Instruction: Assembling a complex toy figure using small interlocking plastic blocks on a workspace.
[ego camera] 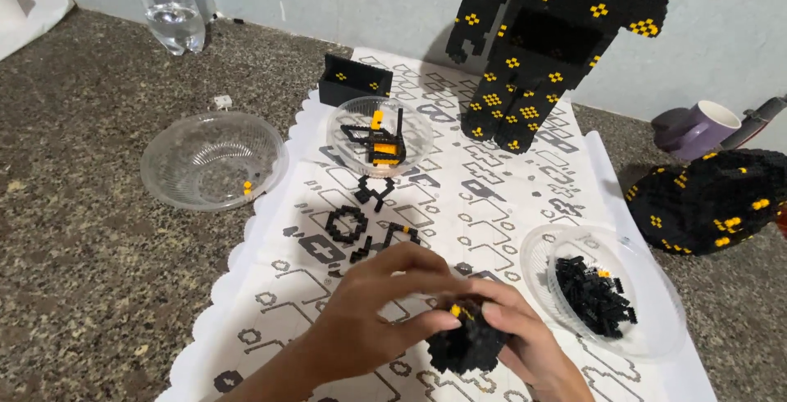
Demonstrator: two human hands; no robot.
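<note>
My left hand [373, 316] and my right hand [529, 345] both grip a small black block assembly [469, 343] with a yellow piece on top, low in the view over the white patterned mat [492, 197]. My left fingers press on its upper left side, while my right fingers wrap its right side. Just beyond my hands lie loose black ring-shaped block pieces [348, 226]. To the right stands a clear bowl of black bricks [594, 291].
A tall black and yellow block figure [541, 41] stands at the back of the mat. A clear bowl with block parts [379, 136], a black block box [354, 78], an almost bare clear bowl [211, 160], a water bottle [168, 0], a purple mug [697, 127] and a rounded block piece [709, 201] surround it.
</note>
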